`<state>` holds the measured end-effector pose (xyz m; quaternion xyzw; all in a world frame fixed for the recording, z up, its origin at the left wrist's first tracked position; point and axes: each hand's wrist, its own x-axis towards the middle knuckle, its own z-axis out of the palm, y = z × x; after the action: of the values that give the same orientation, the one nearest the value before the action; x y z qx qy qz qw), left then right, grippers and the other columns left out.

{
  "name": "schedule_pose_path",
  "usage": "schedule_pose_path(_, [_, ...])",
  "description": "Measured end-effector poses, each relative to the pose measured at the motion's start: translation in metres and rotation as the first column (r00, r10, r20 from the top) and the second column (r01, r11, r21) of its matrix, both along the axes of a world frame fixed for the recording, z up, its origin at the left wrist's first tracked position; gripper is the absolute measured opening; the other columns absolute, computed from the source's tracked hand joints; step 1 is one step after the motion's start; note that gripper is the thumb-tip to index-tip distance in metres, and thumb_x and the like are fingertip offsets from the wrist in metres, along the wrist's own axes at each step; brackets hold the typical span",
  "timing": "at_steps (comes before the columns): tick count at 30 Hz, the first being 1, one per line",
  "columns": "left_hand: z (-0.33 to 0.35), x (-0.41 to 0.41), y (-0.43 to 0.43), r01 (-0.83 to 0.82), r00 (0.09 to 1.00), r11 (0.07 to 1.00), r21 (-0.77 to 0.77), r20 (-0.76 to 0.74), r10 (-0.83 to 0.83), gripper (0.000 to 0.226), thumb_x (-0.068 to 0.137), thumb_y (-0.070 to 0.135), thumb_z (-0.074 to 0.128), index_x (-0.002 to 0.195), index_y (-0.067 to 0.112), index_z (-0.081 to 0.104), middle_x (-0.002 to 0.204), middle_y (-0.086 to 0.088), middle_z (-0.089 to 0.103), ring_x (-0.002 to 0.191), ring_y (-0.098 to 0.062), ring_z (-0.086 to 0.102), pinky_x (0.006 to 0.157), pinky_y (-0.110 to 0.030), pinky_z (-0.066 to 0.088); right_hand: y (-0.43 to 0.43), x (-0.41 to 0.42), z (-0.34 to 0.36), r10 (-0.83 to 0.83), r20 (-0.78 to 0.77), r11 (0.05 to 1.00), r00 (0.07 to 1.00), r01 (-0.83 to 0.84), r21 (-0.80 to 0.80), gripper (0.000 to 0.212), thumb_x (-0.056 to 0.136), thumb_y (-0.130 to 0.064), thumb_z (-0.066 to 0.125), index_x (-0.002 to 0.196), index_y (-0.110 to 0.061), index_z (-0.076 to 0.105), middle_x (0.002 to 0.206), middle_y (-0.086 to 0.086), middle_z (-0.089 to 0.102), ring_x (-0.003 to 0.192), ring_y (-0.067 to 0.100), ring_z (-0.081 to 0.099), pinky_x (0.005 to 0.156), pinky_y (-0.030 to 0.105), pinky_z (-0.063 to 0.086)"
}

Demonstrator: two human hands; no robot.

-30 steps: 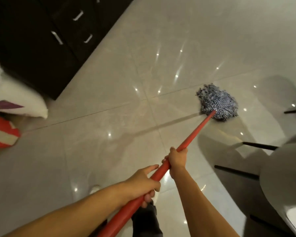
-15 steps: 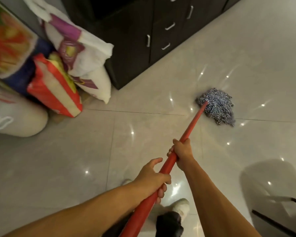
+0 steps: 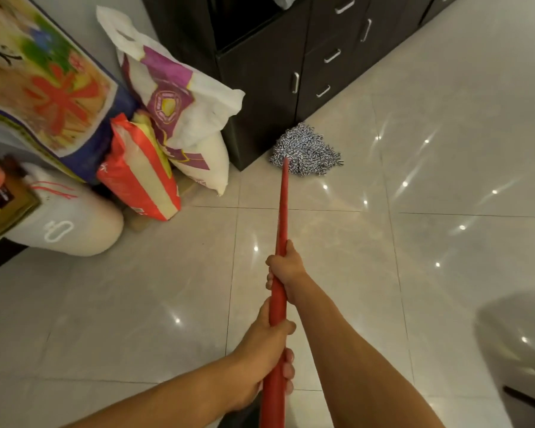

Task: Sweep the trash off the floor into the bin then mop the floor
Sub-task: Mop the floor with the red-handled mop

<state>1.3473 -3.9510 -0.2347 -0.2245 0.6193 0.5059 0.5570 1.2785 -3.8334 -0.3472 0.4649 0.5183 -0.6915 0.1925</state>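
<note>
1. No writing reads clearly. The tall sack (image 3: 44, 88) at the far left carries a large red character on a colourful print, too blurred to make out. The white sack (image 3: 179, 97) beside it bears a purple emblem, its lettering illegible.
2. Four sacks stand or lie together at the left: those two, a red-and-yellow bag (image 3: 139, 174) leaning in front, and a pale sack (image 3: 71, 227) lying on the floor (image 3: 445, 242).
3. There is one mop. Its red handle (image 3: 283, 208) runs up the middle, and its blue-and-white string head (image 3: 306, 152) rests on the glossy tiles, touching the foot of the dark cabinet (image 3: 260, 88).
4. Both hands grip the handle, fingers wrapped round it: the right hand (image 3: 286, 267) higher up, the left hand (image 3: 266, 344) nearer the camera.
5. Five metal pulls show plainly on the cabinet.
6. The handle's near end is cut off by the lower edge. A brown box (image 3: 10, 202) at the left is partly out of view, and a dark bar (image 3: 525, 403) at the lower right cannot be identified.
</note>
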Motion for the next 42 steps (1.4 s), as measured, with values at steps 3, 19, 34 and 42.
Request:
schedule_pose_path(3, [0.001, 0.029, 0.013, 0.080, 0.997, 0.997, 0.021, 0.018, -0.080, 0.058, 0.104, 0.018, 0.047, 0.145, 0.055, 0.028, 0.065, -0.009, 0.054, 0.051, -0.017, 0.056, 0.056, -0.033, 0.054, 0.015, 0.038, 0.000, -0.079, -0.001, 0.997, 0.997, 0.079, 0.022, 0.059, 0.091, 0.001, 0.048, 0.145, -0.021, 0.040, 0.063, 0.009, 0.049, 0.043, 0.017, 0.047, 0.044, 0.026, 0.046])
schedule_pose_path(19, [0.006, 0.282, 0.089, 0.591, 0.771, 0.784, 0.187, 0.156, -0.618, 0.067, 0.095, 0.008, 0.044, 0.132, 0.062, 0.029, 0.061, -0.006, 0.051, 0.052, -0.018, 0.054, 0.058, -0.033, 0.053, 0.102, 0.375, 0.011, -0.523, -0.012, 0.842, 0.852, 0.518, 0.148, 0.050, 0.095, 0.000, 0.045, 0.141, -0.020, 0.044, 0.063, 0.009, 0.048, 0.044, 0.018, 0.048, 0.046, 0.029, 0.047])
schedule_pose_path(34, [-0.014, 0.328, 0.038, 0.766, 0.620, 0.625, 0.148, 0.084, -0.780, 0.055, 0.089, 0.012, 0.058, 0.123, 0.055, 0.048, 0.060, -0.002, 0.050, 0.046, -0.012, 0.046, 0.048, -0.024, 0.045, 0.046, 0.484, 0.000, -0.790, 0.111, 0.614, 0.604, 0.773, 0.159, 0.037, 0.096, -0.002, 0.043, 0.128, -0.020, 0.036, 0.072, 0.010, 0.044, 0.050, 0.020, 0.045, 0.043, 0.027, 0.047])
schedule_pose_path(42, [-0.015, 0.246, -0.066, 0.576, 0.815, 0.812, 0.095, 0.002, -0.579, 0.070, 0.088, 0.005, 0.061, 0.147, 0.042, 0.046, 0.058, -0.003, 0.055, 0.042, -0.013, 0.047, 0.043, -0.023, 0.044, -0.036, 0.377, -0.004, -0.689, 0.090, 0.724, 0.719, 0.675, 0.145, 0.036, 0.098, -0.002, 0.047, 0.127, -0.021, 0.037, 0.067, 0.009, 0.044, 0.048, 0.017, 0.046, 0.044, 0.029, 0.048])
